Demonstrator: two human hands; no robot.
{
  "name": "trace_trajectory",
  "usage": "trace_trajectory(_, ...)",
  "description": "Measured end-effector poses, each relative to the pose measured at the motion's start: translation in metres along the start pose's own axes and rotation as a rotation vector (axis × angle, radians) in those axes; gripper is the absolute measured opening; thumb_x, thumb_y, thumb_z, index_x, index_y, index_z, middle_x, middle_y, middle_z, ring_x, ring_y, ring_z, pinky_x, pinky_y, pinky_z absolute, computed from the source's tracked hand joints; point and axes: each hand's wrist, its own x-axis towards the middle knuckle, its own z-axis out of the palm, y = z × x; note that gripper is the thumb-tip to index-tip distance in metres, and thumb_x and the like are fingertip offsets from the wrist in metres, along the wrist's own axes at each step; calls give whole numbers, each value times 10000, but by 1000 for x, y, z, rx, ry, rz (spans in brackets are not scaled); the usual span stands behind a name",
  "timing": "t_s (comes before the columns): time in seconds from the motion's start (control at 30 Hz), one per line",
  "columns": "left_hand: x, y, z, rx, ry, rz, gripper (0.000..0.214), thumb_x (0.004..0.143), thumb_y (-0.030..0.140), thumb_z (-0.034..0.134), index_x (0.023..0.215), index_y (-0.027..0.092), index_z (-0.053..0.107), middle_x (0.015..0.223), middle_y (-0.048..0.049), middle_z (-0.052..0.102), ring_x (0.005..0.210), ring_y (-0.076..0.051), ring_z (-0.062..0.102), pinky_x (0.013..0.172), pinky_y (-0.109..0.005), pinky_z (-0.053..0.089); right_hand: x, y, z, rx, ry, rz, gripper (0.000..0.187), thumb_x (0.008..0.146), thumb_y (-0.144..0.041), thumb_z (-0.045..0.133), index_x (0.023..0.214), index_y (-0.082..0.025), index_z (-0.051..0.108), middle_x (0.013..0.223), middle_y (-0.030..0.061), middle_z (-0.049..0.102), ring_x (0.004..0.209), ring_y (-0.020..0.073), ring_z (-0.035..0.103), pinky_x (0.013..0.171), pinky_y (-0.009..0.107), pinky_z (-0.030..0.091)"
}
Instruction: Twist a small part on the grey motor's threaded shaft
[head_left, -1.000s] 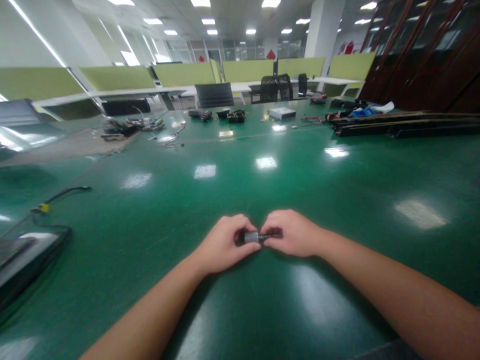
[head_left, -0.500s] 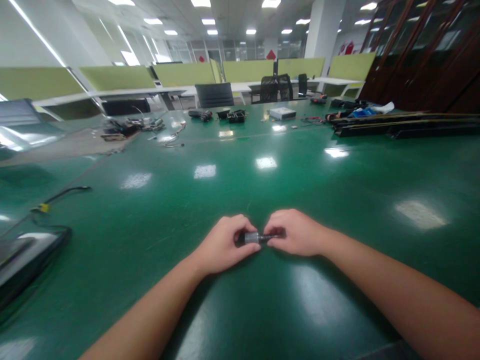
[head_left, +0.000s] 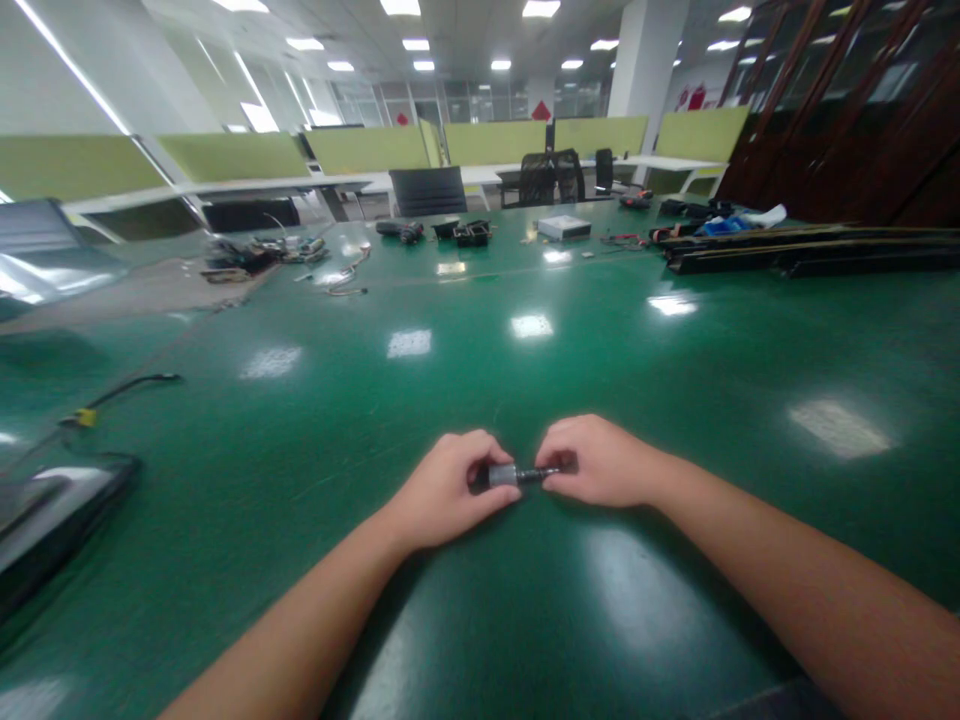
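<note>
A short, dark cylindrical piece with a grey band point(head_left: 502, 475) lies crosswise between my two hands. My left hand point(head_left: 450, 490) is closed round its thick left end, thumb and fingers pressing the grey band. From its right side sticks out a narrow dark shaft point(head_left: 531, 475) that looks ribbed. The thumb and fingers of my right hand point(head_left: 596, 462) pinch the far end of this shaft. Both hands are low, close to the green tabletop point(head_left: 480, 620). The exact kind of piece is too small and blurred to make out.
A device with a dark rim point(head_left: 67, 520) and a cable point(head_left: 135, 385) lies at the left. Toward the back are loose parts point(head_left: 255, 255), a grey box point(head_left: 564, 228) and black tools point(head_left: 401, 232). Long black strips point(head_left: 795, 250) lie at the far right.
My right hand has slid slightly to the right along the shaft, so more of the shaft shows between the hands. My left hand has stayed in place.
</note>
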Motion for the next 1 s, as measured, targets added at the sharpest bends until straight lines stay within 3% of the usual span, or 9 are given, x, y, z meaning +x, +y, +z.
trace_trajectory(1.0, -3, -1, -1, -21, -4, -13, 240, 837, 409, 754, 955, 209, 693, 812, 11, 650, 692, -149, 555, 661, -272, 401, -11, 15, -24, 1, -90, 130, 114, 771, -187, 736, 881, -192, 767, 814, 3, 703, 733, 135, 615, 665, 245, 453)
